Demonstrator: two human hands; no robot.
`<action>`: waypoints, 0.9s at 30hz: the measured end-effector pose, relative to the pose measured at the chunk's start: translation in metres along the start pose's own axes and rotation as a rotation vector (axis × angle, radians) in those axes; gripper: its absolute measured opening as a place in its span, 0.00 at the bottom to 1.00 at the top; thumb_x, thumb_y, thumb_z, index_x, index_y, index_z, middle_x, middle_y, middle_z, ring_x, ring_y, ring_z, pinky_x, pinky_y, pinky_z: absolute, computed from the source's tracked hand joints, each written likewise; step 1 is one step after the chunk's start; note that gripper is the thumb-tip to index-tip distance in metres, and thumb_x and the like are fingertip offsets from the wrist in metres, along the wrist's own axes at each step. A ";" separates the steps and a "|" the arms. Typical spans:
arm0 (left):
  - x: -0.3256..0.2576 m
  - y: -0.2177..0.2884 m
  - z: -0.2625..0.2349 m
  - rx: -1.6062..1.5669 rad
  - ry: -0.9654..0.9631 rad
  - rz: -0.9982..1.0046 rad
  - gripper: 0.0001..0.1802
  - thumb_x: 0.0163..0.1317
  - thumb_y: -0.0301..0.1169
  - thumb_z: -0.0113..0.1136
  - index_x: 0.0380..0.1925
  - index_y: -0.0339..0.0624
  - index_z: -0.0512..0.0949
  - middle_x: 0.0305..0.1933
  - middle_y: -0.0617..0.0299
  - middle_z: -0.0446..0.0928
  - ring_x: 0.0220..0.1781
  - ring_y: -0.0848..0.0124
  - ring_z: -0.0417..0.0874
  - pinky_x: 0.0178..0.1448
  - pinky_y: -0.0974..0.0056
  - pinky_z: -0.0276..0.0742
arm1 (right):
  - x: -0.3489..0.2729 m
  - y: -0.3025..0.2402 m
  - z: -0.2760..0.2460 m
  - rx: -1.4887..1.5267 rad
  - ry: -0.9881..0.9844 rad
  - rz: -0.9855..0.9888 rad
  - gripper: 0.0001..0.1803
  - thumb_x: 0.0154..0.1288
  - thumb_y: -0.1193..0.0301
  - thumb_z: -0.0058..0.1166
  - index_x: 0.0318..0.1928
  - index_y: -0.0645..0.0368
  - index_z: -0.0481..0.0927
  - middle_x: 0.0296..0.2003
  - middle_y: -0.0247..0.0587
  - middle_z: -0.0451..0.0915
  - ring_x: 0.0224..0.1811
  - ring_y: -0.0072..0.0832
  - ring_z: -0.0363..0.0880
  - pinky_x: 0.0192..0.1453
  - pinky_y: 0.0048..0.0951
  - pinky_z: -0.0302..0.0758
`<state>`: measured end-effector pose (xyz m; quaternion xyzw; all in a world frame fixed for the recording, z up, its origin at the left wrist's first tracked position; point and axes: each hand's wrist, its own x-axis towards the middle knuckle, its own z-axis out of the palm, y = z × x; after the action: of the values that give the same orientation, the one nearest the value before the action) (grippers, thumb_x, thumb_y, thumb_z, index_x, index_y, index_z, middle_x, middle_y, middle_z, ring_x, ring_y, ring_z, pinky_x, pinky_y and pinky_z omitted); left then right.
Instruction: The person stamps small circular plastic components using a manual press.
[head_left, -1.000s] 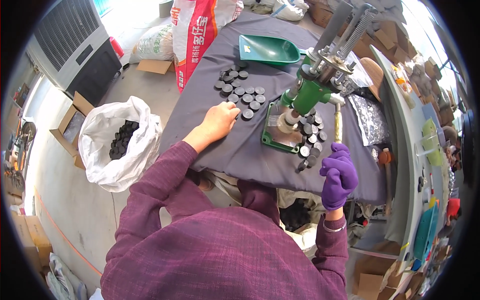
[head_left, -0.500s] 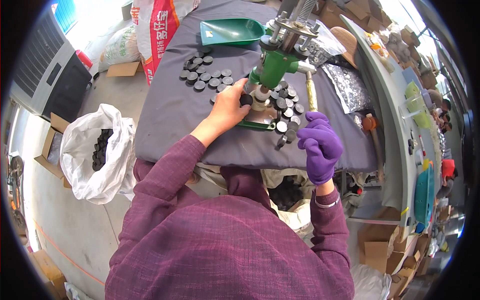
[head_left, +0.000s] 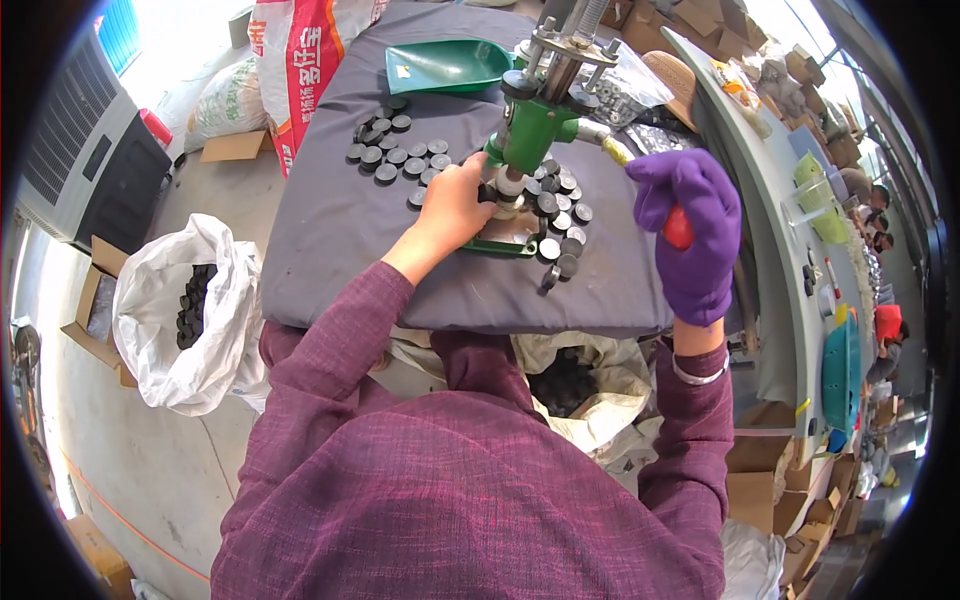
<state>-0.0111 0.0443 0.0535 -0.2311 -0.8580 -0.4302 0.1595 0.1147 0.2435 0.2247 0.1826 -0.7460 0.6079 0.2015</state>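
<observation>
A green hand press stands on the cloth-covered table, its metal ram over a small base plate. My left hand, bare, is beside the ram with thumb and fingers closed around a black round cap at the die. My right hand, in a purple glove, grips the press lever off to the right; a red knob shows between its fingers. Black caps lie in a loose group left of the press. More discs, some silver-faced, lie right of it.
A green scoop lies at the table's back. A clear bag of small metal parts is behind the press. On the floor at left stands a white sack with black caps inside; another open sack sits below the table's front edge.
My right hand has moved up and to the right with the lever, which has swung outward from hanging down. My left hand stays at the die with the cap. The view has shifted slightly.
</observation>
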 end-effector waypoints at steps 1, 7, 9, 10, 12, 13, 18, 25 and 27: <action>0.006 0.010 -0.006 0.096 -0.091 -0.043 0.43 0.42 0.25 0.69 0.63 0.35 0.65 0.37 0.47 0.81 0.42 0.52 0.82 0.48 0.55 0.78 | 0.007 -0.002 -0.004 -0.024 -0.027 -0.043 0.14 0.71 0.72 0.44 0.36 0.69 0.80 0.28 0.39 0.80 0.24 0.18 0.74 0.29 0.21 0.71; 0.020 0.022 0.001 0.147 -0.165 -0.082 0.36 0.42 0.26 0.69 0.56 0.34 0.70 0.38 0.43 0.80 0.44 0.47 0.81 0.48 0.51 0.78 | 0.021 0.002 -0.003 -0.228 -0.015 -0.261 0.21 0.74 0.67 0.35 0.39 0.71 0.79 0.21 0.35 0.73 0.24 0.21 0.70 0.43 0.27 0.73; 0.015 0.017 0.007 0.067 -0.135 -0.085 0.31 0.43 0.26 0.68 0.51 0.33 0.71 0.39 0.42 0.80 0.44 0.46 0.81 0.48 0.50 0.78 | 0.021 0.001 -0.004 -0.286 -0.013 -0.229 0.21 0.75 0.66 0.34 0.39 0.71 0.79 0.20 0.34 0.71 0.24 0.22 0.71 0.45 0.29 0.74; 0.011 0.010 0.011 -0.032 -0.051 -0.047 0.35 0.42 0.26 0.69 0.55 0.33 0.70 0.39 0.44 0.81 0.45 0.48 0.81 0.49 0.52 0.78 | 0.021 0.002 -0.003 -0.242 -0.017 -0.232 0.21 0.75 0.67 0.34 0.39 0.71 0.79 0.20 0.34 0.71 0.24 0.22 0.71 0.45 0.29 0.74; 0.004 -0.001 0.015 -0.133 0.030 -0.010 0.38 0.42 0.26 0.70 0.58 0.34 0.70 0.40 0.46 0.81 0.46 0.50 0.81 0.50 0.54 0.78 | 0.023 0.005 -0.004 -0.200 -0.020 -0.232 0.21 0.75 0.67 0.33 0.39 0.71 0.79 0.19 0.34 0.71 0.24 0.22 0.70 0.45 0.30 0.74; 0.001 -0.004 0.015 -0.169 0.035 -0.042 0.41 0.41 0.27 0.71 0.60 0.34 0.68 0.41 0.48 0.81 0.46 0.52 0.80 0.51 0.56 0.78 | 0.024 0.007 -0.007 -0.158 -0.042 -0.259 0.18 0.74 0.72 0.36 0.39 0.71 0.79 0.27 0.39 0.76 0.25 0.22 0.74 0.39 0.26 0.75; -0.002 -0.008 0.022 -0.192 0.112 -0.027 0.42 0.40 0.28 0.73 0.60 0.35 0.69 0.43 0.53 0.82 0.48 0.56 0.79 0.53 0.57 0.76 | 0.025 0.013 -0.011 -0.078 -0.068 -0.319 0.15 0.74 0.76 0.38 0.39 0.71 0.79 0.35 0.45 0.81 0.26 0.22 0.77 0.33 0.22 0.76; 0.002 -0.001 0.029 -0.146 0.071 -0.072 0.43 0.42 0.28 0.72 0.63 0.38 0.68 0.45 0.51 0.83 0.50 0.58 0.82 0.55 0.59 0.76 | 0.024 0.013 -0.010 -0.074 -0.038 -0.300 0.15 0.74 0.75 0.39 0.37 0.71 0.79 0.35 0.45 0.82 0.25 0.21 0.75 0.33 0.23 0.75; 0.003 -0.003 0.030 -0.178 0.093 -0.058 0.44 0.42 0.27 0.72 0.64 0.38 0.66 0.45 0.50 0.82 0.49 0.58 0.82 0.55 0.59 0.77 | 0.023 0.013 -0.009 -0.027 -0.031 -0.254 0.15 0.74 0.75 0.39 0.37 0.71 0.79 0.36 0.45 0.82 0.25 0.21 0.75 0.32 0.23 0.74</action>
<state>-0.0171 0.0674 0.0353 -0.1992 -0.8142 -0.5195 0.1655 0.0890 0.2539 0.2276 0.2822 -0.7279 0.5647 0.2676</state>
